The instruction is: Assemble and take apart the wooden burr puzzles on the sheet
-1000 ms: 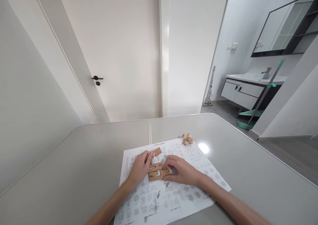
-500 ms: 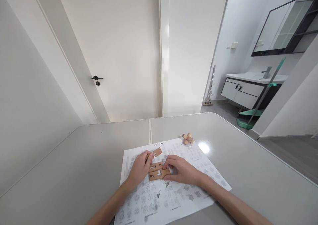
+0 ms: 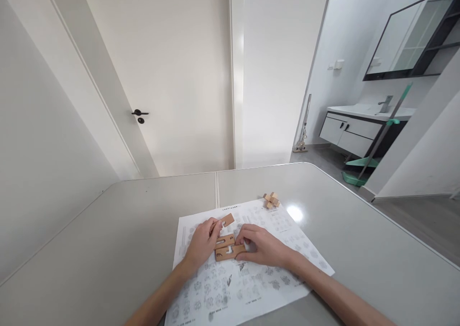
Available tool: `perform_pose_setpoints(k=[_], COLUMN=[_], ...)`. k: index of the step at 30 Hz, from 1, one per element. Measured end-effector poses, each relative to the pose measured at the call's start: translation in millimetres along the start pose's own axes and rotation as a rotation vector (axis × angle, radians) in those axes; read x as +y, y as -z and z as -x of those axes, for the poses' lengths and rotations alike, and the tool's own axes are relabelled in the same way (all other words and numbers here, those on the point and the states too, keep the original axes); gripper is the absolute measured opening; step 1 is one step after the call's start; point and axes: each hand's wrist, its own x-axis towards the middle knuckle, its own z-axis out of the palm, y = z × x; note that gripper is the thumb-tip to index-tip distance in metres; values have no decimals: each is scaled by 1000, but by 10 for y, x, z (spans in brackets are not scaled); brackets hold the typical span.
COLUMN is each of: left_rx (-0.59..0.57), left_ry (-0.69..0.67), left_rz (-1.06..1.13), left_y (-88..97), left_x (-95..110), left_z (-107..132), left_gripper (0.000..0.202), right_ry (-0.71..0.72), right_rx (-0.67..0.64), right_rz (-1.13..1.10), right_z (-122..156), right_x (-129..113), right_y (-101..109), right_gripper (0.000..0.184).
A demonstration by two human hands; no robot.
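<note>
Three flat wooden puzzle pieces with cut-out slots lie over a printed sheet (image 3: 201, 287). My left hand (image 3: 201, 242) is closed on the slotted wooden piece (image 3: 227, 219) farthest from me, its right end sticking out past the thumb. Just below it is the middle wooden piece (image 3: 224, 241), marked with a digit, its left end beside my left fingers. Nearest me lies another marked wooden piece (image 3: 223, 254), edge to edge with the middle one. My right hand (image 3: 264, 247) pinches this near piece at its right end, between thumb and fingers.
An interlocking wooden burr puzzle (image 3: 271, 200) sits at the sheet's far right corner. The grey table (image 3: 108, 249) has a seam running away from me. Beyond it are a white door (image 3: 179, 76), a washbasin cabinet (image 3: 350, 129) and a green dustpan (image 3: 355, 179).
</note>
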Motion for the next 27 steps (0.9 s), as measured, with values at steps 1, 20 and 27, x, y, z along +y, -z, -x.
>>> perform_pose_setpoints(k=[1, 20, 27], left_rx=[-1, 51, 101], left_ry=[-1, 39, 46], left_rz=[0, 147, 217], left_y=[1, -10, -25], left_x=[2, -12, -76], left_z=[1, 11, 5], left_gripper=[43, 39, 39], right_ry=[-1, -12, -15], right_rx=[-2, 22, 33], right_rz=[2, -10, -36], right_z=[-1, 18, 10], right_x=[4, 25, 5], right_y=[-4, 3, 3], right_gripper=[23, 18, 16])
